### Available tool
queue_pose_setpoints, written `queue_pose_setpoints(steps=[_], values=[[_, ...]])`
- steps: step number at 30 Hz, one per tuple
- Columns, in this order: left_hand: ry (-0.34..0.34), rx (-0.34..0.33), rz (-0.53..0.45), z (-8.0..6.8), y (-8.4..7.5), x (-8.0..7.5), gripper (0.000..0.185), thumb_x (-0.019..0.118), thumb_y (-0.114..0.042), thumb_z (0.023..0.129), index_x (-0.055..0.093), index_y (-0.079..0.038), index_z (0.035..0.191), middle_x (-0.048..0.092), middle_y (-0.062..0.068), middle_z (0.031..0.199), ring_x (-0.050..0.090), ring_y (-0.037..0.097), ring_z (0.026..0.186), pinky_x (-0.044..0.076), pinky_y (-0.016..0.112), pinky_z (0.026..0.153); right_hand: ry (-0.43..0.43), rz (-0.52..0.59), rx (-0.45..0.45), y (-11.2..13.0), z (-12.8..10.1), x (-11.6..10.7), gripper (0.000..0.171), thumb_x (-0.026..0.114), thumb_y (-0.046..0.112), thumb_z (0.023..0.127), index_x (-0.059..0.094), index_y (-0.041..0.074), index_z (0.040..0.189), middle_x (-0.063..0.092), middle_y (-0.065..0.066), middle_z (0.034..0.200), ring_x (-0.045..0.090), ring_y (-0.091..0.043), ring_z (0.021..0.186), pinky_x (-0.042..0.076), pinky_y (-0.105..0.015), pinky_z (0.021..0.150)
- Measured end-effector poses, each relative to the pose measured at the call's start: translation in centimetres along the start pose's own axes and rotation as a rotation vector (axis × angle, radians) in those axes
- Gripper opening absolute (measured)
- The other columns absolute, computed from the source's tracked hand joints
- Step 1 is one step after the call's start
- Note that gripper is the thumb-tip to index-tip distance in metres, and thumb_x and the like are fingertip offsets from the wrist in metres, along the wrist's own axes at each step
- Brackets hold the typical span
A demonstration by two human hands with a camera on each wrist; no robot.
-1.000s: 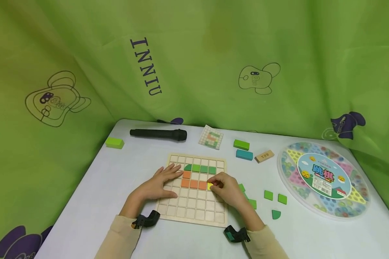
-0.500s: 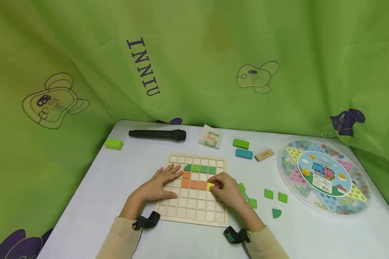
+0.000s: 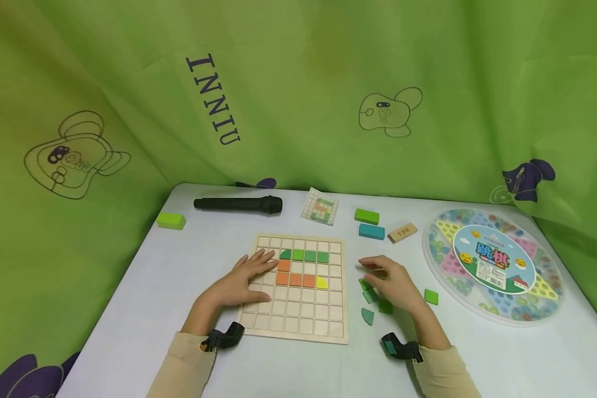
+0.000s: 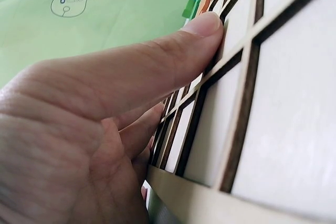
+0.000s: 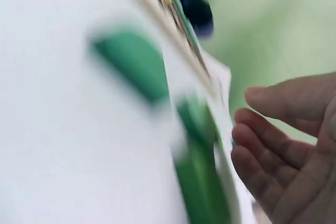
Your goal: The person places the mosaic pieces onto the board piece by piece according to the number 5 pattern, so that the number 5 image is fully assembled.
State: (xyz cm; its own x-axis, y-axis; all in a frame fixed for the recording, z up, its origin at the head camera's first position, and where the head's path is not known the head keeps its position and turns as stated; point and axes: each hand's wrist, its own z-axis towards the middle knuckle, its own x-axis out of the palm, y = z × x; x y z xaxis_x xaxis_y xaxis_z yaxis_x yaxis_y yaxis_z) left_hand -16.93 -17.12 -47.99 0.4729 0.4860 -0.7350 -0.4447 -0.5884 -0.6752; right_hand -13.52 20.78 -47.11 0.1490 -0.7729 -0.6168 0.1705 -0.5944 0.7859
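Observation:
A wooden grid board point(image 3: 298, 326) lies in front of me. It holds a row of green tiles point(image 3: 304, 255), an L of orange tiles point(image 3: 295, 279) and a yellow quarter-round tile point(image 3: 321, 283). My left hand point(image 3: 251, 275) lies flat on the board's left side; in the left wrist view the thumb point(image 4: 199, 32) presses the grid point(image 4: 278, 103). My right hand point(image 3: 380, 272) hovers with relaxed fingers just right of the board, holding nothing, above several loose green tiles point(image 3: 370, 297). The right wrist view is blurred, showing a green tile point(image 5: 136, 64) and loosely bent fingers point(image 5: 268, 145).
At the back lie a black microphone point(image 3: 239, 204), a pattern card point(image 3: 320, 206), a green block point(image 3: 367, 216), a blue block point(image 3: 371, 231) and a wooden block point(image 3: 402, 232). A lime block point(image 3: 171, 220) sits far left, a round marble game box point(image 3: 492, 265) at the right. Green curtain surrounds the table.
My right hand let go of the yellow tile, now lying on the board beside the orange row, and moved right off the board over the loose green tiles. The left hand stayed.

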Motion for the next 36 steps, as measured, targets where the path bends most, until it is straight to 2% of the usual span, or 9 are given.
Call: queue_pose_setpoints(steps=[3,6,11,19,22,27,31,36], values=[[0.002,-0.002,0.002,0.1,0.0,0.0,0.082,0.074,-0.041,0.078,0.037,-0.016,0.147,0.021,0.004,0.158,0.008,0.029,0.147,0.0,0.055,0.117,0.034,-0.007,0.019,-1.4,-0.7,-1.2,0.033,0.065,0.005,0.088,0.063,0.007,0.12,0.062,-0.009,0.12,0.059,-0.027,0.11,0.05,-0.034,0.093],[-0.003,-0.001,0.002,0.2,0.1,0.1,0.082,0.074,-0.041,0.078,0.037,-0.016,0.147,0.021,0.003,0.158,0.009,0.029,0.147,0.001,0.056,0.117,0.068,-0.021,-0.004,-2.2,-1.0,-1.6,0.034,0.064,0.002,0.086,0.064,0.01,0.119,0.06,-0.007,0.12,0.056,-0.026,0.112,0.048,-0.031,0.094],[-0.005,-0.004,0.0,0.0,0.1,-0.1,0.082,0.074,-0.041,0.078,0.037,-0.017,0.147,0.021,0.003,0.158,0.008,0.028,0.148,0.0,0.055,0.117,0.104,-0.068,-0.037,-2.0,-0.9,-1.4,0.037,0.064,0.001,0.085,0.065,0.015,0.119,0.056,-0.003,0.12,0.052,-0.021,0.113,0.044,-0.028,0.095],[-0.008,0.004,0.005,0.1,0.3,0.0,0.081,0.073,-0.042,0.078,0.037,-0.016,0.147,0.021,0.003,0.158,0.008,0.029,0.147,0.001,0.056,0.116,0.071,-0.138,-0.045,-2.2,-0.9,-0.9,0.029,0.067,0.004,0.084,0.068,0.017,0.11,0.057,-0.002,0.112,0.055,-0.021,0.107,0.047,-0.039,0.092],[-0.004,0.007,0.008,0.2,0.4,0.1,0.081,0.073,-0.042,0.079,0.037,-0.016,0.147,0.021,0.003,0.158,0.007,0.029,0.147,0.001,0.056,0.116,0.049,-0.137,-0.021,-2.1,-0.9,-0.9,0.026,0.068,0.006,0.084,0.068,0.015,0.109,0.06,-0.002,0.111,0.057,-0.022,0.107,0.048,-0.04,0.092],[-0.005,-0.002,0.006,0.2,0.4,0.1,0.082,0.073,-0.041,0.079,0.037,-0.017,0.147,0.02,0.002,0.158,0.007,0.028,0.148,0.0,0.055,0.117,0.02,-0.067,0.032,-0.8,-0.9,-0.6,0.026,0.069,0.009,0.085,0.066,0.01,0.111,0.064,-0.006,0.111,0.061,-0.025,0.106,0.051,-0.041,0.091],[-0.005,-0.003,0.008,0.2,0.4,0.0,0.082,0.074,-0.04,0.079,0.037,-0.017,0.147,0.02,0.002,0.158,0.008,0.028,0.148,0.0,0.054,0.117,0.035,0.009,0.004,0.9,-1.3,0.3,0.025,0.068,0.009,0.086,0.065,0.007,0.111,0.065,-0.009,0.11,0.063,-0.029,0.104,0.052,-0.043,0.09],[0.003,0.001,-0.001,0.2,0.4,0.0,0.082,0.074,-0.04,0.079,0.037,-0.017,0.147,0.02,0.002,0.158,0.007,0.028,0.148,0.0,0.055,0.117,0.051,0.053,-0.002,3.2,-1.8,2.6,0.025,0.07,0.01,0.085,0.067,0.011,0.109,0.065,-0.004,0.109,0.063,-0.025,0.102,0.053,-0.038,0.088]])
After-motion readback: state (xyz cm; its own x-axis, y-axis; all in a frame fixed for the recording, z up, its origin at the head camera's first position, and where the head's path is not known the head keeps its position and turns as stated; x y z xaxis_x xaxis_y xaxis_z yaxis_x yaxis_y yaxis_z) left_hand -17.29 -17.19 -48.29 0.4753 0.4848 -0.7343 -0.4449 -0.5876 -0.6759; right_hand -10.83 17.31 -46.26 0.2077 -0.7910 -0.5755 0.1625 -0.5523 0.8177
